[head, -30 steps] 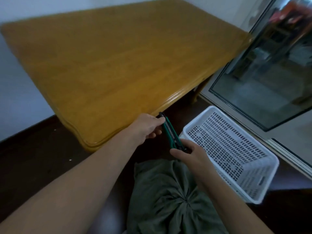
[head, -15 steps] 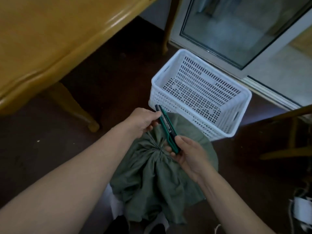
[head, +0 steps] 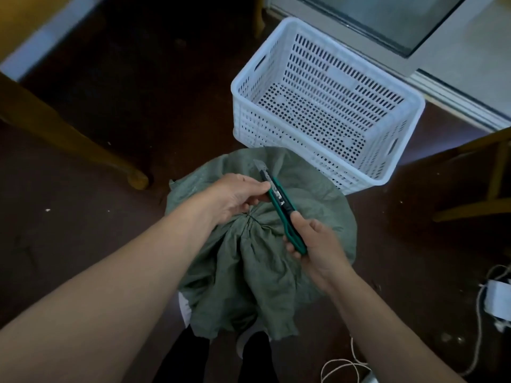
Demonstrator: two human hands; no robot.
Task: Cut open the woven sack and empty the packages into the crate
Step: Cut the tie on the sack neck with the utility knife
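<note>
Right hand (head: 318, 250) grips a green utility knife (head: 279, 200), left hand (head: 237, 197) pinching its blade end, above the tied, uncut woven sack (head: 262, 272); far white crate (head: 276, 128) holds no packages.

The person is wearing dark trousers (head: 195, 355), the two legs showing as black shapes at the bottom of the view. The left forearm (head: 124, 272) and right forearm (head: 387, 327) are showing uncovered from wrist to frame edge. The left hand (head: 235, 197) and right hand (head: 318, 244) are going bare. A pale patch (head: 243, 342) between the legs is looking like footwear, though it is too dim to tell.
</note>
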